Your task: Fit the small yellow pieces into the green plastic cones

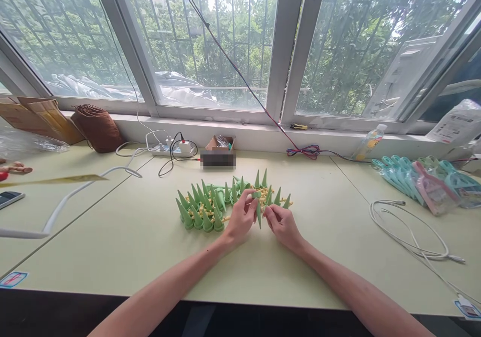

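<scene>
My left hand [240, 218] is closed on a green pointed cone [259, 213], which hangs tip down with its wider end at the top. Just right of the cone, my right hand [284, 224] has its fingertips pinched together; whatever lies between them is hidden or too small to name. Left of my hands, several similar green cones [197, 218] stand tip up in a close group. More green cones [277, 196] are behind my right hand. Small yellow pieces [226, 218] lie scattered among the cones.
Behind the cones are an open small box [221, 143] and a power strip [169, 149]. A brown pouch [98, 129] sits back left. On the right lie a white cable [408, 226], bagged teal and pink items [432, 186] and a bottle [370, 142]. A phone [10, 199] is far left.
</scene>
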Demonstrator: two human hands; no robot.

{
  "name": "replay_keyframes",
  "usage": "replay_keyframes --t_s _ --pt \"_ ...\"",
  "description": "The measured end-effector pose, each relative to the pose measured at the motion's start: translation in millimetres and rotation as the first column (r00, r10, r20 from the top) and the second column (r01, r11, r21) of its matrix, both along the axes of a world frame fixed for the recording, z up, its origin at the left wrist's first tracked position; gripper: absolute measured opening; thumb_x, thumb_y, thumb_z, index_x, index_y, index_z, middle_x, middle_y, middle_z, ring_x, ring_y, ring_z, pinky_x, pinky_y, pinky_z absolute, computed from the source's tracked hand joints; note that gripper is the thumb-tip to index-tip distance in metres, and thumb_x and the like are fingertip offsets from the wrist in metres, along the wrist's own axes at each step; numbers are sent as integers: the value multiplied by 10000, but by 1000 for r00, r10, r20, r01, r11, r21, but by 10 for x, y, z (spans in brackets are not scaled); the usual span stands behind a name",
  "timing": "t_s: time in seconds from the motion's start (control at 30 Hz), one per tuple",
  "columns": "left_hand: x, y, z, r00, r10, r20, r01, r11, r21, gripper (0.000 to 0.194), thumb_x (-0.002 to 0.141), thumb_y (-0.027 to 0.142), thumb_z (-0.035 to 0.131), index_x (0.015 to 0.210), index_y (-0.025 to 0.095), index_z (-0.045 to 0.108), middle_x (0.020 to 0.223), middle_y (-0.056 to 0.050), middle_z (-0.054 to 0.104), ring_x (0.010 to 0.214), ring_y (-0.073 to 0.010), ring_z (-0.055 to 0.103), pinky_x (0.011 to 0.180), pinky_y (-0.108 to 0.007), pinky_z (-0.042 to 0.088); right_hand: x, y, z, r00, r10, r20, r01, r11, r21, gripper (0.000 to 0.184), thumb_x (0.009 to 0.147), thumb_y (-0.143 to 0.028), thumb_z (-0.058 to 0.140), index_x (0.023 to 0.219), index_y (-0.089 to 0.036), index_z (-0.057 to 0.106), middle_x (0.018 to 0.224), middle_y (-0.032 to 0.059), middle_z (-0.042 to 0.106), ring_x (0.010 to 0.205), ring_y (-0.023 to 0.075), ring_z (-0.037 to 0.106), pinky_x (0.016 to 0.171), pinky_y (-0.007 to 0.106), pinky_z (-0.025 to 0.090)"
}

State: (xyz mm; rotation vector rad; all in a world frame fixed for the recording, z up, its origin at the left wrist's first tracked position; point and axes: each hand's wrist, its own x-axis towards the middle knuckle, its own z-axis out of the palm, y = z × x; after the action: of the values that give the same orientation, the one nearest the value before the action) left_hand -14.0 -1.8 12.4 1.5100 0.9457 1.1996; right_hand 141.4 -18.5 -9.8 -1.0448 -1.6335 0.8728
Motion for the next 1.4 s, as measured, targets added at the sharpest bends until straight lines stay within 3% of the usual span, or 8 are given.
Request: replay_keyframes --t_s 0.13,0.27,0.37,0.57,0.8,1.03,1.4 --pt "-17 -8 19 956 210 -203 -170 966 196 263 948 422 489 1096 205 510 627 48 482 477 -92 407 466 -211 297 -11 -8 19 988 -5 152 -1 999 38 325 975 -399 459 810 -173 624 703 30 618 519 124 481 504 249 380" --pt "-8 -7 -19 904 271 -331 -192 949 252 243 944 359 483 1102 185 546 561 48 494 475 -112 406 490 -224 307 -20 6 -11 977 -28 213 19 999 43 242 955 -305 473 963 -155 662 839 75 693 601 160 582 561 268 458" --pt "-4 -4 -51 877 296 -379 -208 944 257 238 933 337 489 1092 182 573 539 48 498 466 -117 408 492 -224 310 -21 29 -46 969 -58 242 43 997 68 232 944 -252 464 971 -149 671 895 92 709 701 189 638 643 291 507" --pt "-14 -14 -48 864 268 -426 -189 957 220 234 922 334 497 1079 187 587 549 35 544 484 -131 467 513 -225 348 -1 72 -98 940 -155 305 128 986 106 222 927 -211 464 964 -150 674 921 106 719 816 224 661 724 324 526" --pt "-18 -31 -59 863 222 -453 -158 972 175 235 900 340 516 1028 168 611 505 45 510 459 -125 431 494 -222 311 38 115 -117 885 -236 402 202 971 126 236 911 -195 458 1022 -142 660 949 113 717 841 227 663 778 336 514" --pt "-15 -31 -61 837 198 -510 -116 975 189 176 861 285 539 950 172 641 481 47 503 447 -129 441 505 -233 315 68 117 -104 830 -156 535 85 984 154 380 903 -150 440 1244 -172 605 949 78 701 772 197 640 714 294 490" --pt "-22 -38 -88 769 268 -580 -155 959 237 189 827 244 567 986 189 651 508 30 501 468 -169 476 525 -259 280 73 111 -77 779 -134 612 52 987 149 348 915 -131 434 1194 -180 637 960 84 679 805 197 639 688 272 463"
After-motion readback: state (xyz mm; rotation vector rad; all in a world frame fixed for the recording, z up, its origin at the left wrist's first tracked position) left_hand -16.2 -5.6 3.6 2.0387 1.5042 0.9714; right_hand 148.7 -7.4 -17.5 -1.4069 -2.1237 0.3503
